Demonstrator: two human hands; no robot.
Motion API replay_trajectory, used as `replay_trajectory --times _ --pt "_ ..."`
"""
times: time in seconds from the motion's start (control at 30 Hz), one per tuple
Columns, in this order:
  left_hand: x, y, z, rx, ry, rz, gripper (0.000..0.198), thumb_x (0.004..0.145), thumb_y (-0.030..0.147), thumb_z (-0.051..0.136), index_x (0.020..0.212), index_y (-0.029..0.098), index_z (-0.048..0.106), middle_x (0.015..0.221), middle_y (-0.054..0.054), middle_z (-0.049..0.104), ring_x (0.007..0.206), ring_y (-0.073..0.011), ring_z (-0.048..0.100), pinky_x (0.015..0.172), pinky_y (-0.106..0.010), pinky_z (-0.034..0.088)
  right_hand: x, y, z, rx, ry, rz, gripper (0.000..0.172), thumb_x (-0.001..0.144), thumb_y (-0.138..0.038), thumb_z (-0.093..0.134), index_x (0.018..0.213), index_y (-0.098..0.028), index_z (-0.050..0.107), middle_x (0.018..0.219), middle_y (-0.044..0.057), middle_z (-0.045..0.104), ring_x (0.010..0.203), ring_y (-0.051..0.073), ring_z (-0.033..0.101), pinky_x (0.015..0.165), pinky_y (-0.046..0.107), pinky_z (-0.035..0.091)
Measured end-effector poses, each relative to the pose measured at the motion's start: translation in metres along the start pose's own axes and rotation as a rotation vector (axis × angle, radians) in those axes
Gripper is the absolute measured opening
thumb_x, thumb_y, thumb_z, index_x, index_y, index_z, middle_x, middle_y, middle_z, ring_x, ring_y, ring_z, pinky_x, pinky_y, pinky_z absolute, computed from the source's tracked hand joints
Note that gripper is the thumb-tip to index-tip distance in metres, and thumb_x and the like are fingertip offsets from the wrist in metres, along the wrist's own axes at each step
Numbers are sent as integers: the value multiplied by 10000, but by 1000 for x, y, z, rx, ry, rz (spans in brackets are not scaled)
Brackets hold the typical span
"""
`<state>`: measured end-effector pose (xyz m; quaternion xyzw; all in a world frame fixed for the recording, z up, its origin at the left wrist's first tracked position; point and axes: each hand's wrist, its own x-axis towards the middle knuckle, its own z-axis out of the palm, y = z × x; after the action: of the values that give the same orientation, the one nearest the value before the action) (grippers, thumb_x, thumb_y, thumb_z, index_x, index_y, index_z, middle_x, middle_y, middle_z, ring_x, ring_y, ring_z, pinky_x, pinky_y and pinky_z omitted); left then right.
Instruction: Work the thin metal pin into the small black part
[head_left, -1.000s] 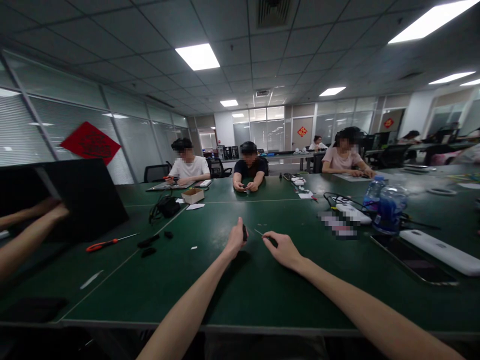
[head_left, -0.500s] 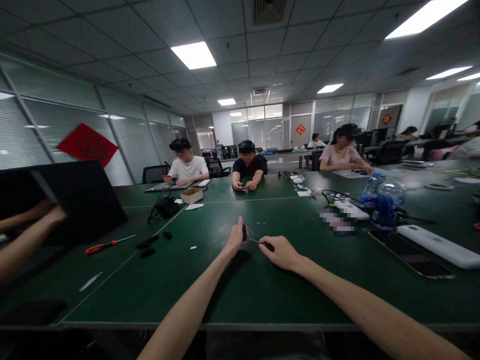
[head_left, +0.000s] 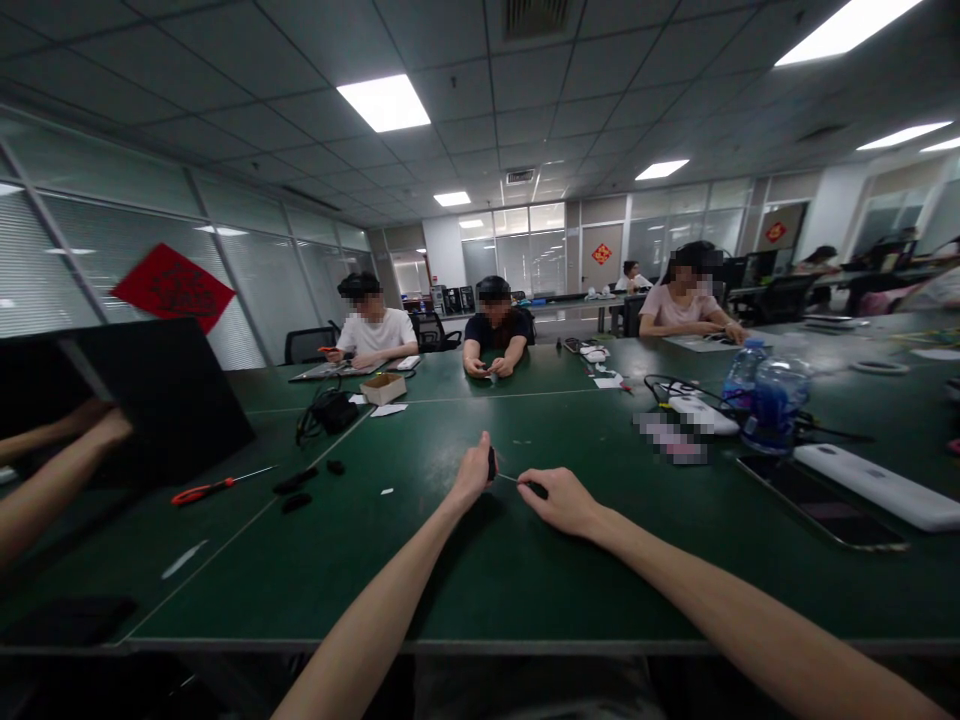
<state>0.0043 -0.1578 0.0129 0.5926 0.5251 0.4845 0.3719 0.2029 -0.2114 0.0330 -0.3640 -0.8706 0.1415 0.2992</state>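
Note:
Over the middle of the green table (head_left: 322, 585), my left hand (head_left: 471, 476) is closed on a small black object (head_left: 492, 464) with its thumb pointing up; a hint of red shows on the object, and its kind is too small to make out. Just to the right, my right hand (head_left: 561, 500) is closed around the dark handle of a screwdriver (head_left: 535, 490). Its thin metal shaft points left, and the tip meets or nearly meets the black object; I cannot tell which.
An orange-and-black screwdriver (head_left: 217, 487) and several small black pieces (head_left: 297, 503) lie to the left, near a large black panel (head_left: 169, 400) with another person's arms. On the right are a phone (head_left: 821, 500), a white device (head_left: 877, 487) and water bottles (head_left: 776, 400). Several people sit across.
The black object in my left hand has turned slightly, showing a little red. Both hands keep almost the same place, and the view has shifted a little.

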Motion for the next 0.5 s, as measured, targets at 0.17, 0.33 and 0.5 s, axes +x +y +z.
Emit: replay_trajectory --times 0.17,0.33,0.5 --pt "-3 3 0 132 12 26 729 816 693 128 525 153 523 444 -31 483 421 -135 466 473 -244 351 0 0 -2 -100 -37 -18 328 919 -396 388 1077 -233 624 936 27 669 801 160 617 782 276 442" --pt "-6 6 -1 328 51 135 748 867 601 88 497 158 563 480 -63 552 550 -168 554 651 -262 397 0 -6 -6 -339 -113 -18 368 934 -425 339 1127 -242 594 945 68 646 832 190 606 767 291 432" --pt "-8 2 4 389 130 117 727 891 552 94 485 173 563 516 -73 586 598 -189 578 704 -277 387 -5 -14 0 -426 -135 42 404 942 -442 290 1181 -245 549 966 94 629 809 202 606 721 293 437"
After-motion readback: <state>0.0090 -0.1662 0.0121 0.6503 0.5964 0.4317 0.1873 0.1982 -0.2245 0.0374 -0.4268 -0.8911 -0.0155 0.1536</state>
